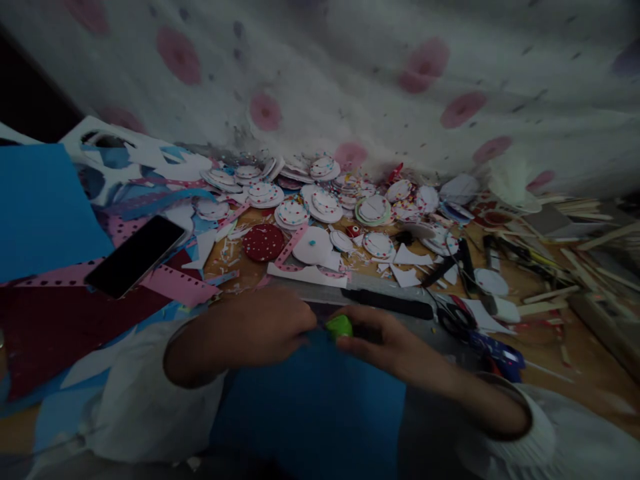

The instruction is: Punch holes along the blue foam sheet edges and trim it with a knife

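Observation:
My right hand [383, 340] pinches a small bright green block-like object [340, 327] between thumb and fingers; its kind is unclear. Close by on its left, my left hand [263, 327] is closed and smeared by motion, fingertips almost at the green object. Whatever those fingers hold is hidden. Both hands are above a blue sheet [320, 413], which lies over a dark grey mat [435, 420]. Just beyond the hands rests a long black strip [390, 303] with a straight edge.
Several pinned white paper discs [293, 212] crowd the back, beside a dark red disc [263, 242]. A phone [136, 257] lies on coloured sheets at left. Scissors [455, 317], a blue tool [500, 353] and wooden sticks [550, 300] are at right. A floral curtain [310, 67] hangs behind.

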A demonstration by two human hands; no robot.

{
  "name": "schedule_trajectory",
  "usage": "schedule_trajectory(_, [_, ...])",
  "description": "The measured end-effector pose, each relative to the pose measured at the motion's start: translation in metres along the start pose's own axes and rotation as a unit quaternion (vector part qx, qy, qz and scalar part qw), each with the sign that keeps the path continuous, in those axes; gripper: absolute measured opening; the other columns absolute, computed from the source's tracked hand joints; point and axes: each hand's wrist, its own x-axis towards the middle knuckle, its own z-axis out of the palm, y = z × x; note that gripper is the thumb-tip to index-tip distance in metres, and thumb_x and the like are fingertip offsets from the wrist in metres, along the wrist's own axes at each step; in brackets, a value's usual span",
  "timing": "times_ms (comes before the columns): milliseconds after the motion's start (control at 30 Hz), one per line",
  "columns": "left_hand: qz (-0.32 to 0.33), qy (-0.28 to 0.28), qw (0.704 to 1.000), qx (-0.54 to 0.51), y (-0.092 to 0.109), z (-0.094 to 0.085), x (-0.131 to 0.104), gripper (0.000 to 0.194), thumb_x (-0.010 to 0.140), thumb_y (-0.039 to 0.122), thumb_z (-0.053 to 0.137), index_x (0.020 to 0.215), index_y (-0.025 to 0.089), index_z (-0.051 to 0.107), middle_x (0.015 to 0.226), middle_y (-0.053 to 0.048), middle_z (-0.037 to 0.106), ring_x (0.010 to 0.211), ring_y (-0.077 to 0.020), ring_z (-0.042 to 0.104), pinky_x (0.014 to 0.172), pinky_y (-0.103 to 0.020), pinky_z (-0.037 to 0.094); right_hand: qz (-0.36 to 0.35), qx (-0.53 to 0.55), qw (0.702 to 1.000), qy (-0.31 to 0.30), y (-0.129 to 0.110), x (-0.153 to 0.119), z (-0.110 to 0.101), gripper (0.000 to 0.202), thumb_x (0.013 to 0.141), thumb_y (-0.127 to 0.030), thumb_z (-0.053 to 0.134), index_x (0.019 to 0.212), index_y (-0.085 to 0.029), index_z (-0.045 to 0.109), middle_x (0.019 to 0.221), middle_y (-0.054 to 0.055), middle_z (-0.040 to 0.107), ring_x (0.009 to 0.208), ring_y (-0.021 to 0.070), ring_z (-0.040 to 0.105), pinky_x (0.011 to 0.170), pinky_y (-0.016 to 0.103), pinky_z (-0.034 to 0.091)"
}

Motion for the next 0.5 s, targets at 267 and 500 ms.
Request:
schedule_trajectory(267, [0.019,-0.003,1.000,0.023,-0.006,-0.003,-0.009,0.017,0.084,0.014,0.052,0.069,0.018,0.061,0.067,-0.002,0.064,0.065,-0.0175,0.058,0.061,-0.029,0.037,0.085,0.187,0.977,0.057,0.009,-0.006,-0.005,0.037,0.080,-0.053,0.066,0.100,-0.022,0.067,0.099,0.005,0.067,0.087,0.0179,0.063,0.076,0.030,0.051])
schedule_trajectory(500, [0.027,0.012,0.999,0.013,-0.002,-0.006,-0.009,0.020,0.084,0.013,0.053,0.066,0.018,0.061,0.061,0.000,0.062,0.060,-0.0162,0.057,0.063,-0.030,0.037,-0.008,0.017,0.999,-0.032,-0.007,-0.008,-0.008,0.026,0.080,-0.038,0.069,0.100,-0.020,0.064,0.101,0.004,0.066,0.095,0.0189,0.061,0.085,0.032,0.049])
